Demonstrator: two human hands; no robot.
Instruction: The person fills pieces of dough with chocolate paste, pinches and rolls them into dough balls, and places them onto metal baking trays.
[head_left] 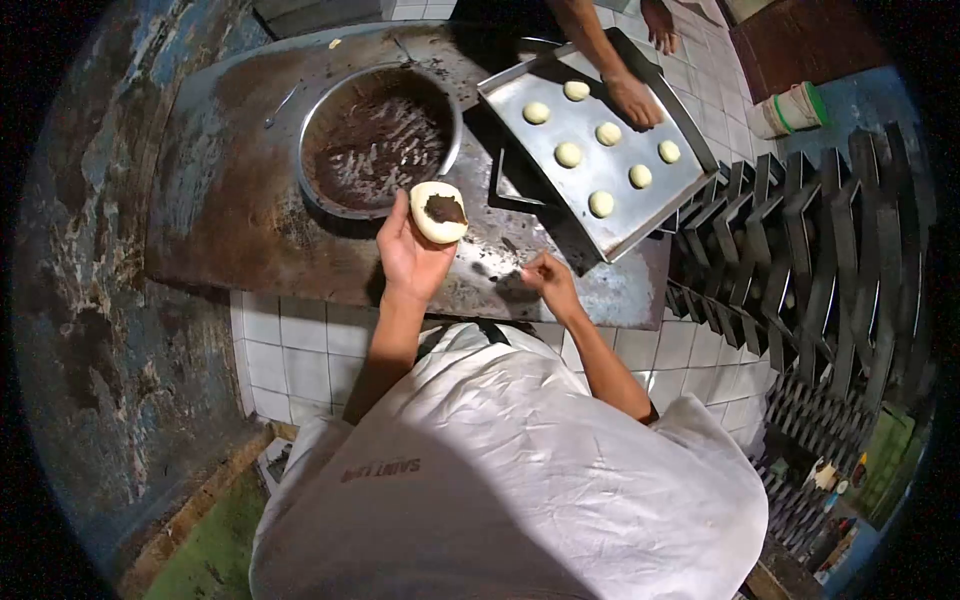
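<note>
In my left hand point(412, 255) rests a round piece of pale dough point(424, 226) with a dark brown filling point(445, 209) on its top. My fingers are curled around its side, near the rim of a large metal bowl point(457, 140) smeared with dark brown paste point(375, 140). My right hand point(548, 283) is closed in a pinch over the front of the worn table point(235, 205). What its fingers hold, if anything, is too small to make out. Dark crumbs lie on the table beside it.
At the right of the table is a metal tray point(535, 165) with several dough balls point(568, 154). A co-worker's hand point(635, 100) reaches over its far corner. Stacked dark trays point(800, 240) stand on the right, with a white bucket point(790, 110) behind them.
</note>
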